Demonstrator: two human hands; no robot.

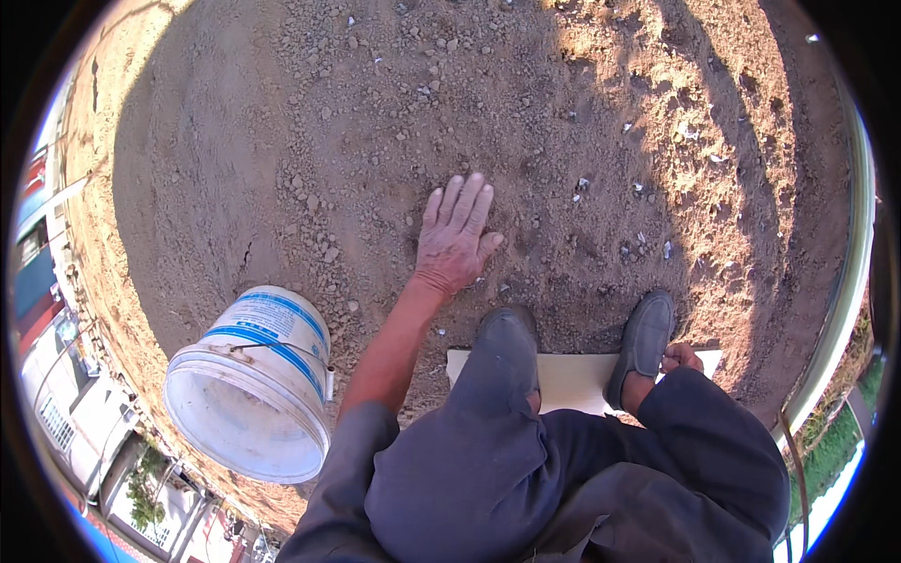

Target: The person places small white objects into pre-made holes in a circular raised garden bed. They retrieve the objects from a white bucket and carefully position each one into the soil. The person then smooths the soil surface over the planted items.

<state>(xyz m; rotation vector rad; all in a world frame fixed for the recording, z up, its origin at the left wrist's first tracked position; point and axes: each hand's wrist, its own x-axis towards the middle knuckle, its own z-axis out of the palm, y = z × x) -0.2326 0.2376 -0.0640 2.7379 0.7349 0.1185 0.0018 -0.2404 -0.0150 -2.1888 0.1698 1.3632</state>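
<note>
My left hand [455,235] lies palm down on the loose brown soil [375,159], its fingers stretched out and thumb apart. Beside my right shoe, my right hand [682,357] is closed at the far edge of a pale flat board [582,375]. Whatever is in those fingers, if anything, is hidden. My grey shoes [642,342] rest at the board, one on each side of its middle. Small whitish bits [667,250] are scattered over the soil to the right of my left hand; their kind is too small to tell.
A white bucket [272,319] with blue bands stands left of my left forearm, its mouth open. Clods [330,254] dot the ground. A pale curved edge [849,272] borders the soil at far right, with grass [826,460] beyond. Buildings [56,413] show at far left.
</note>
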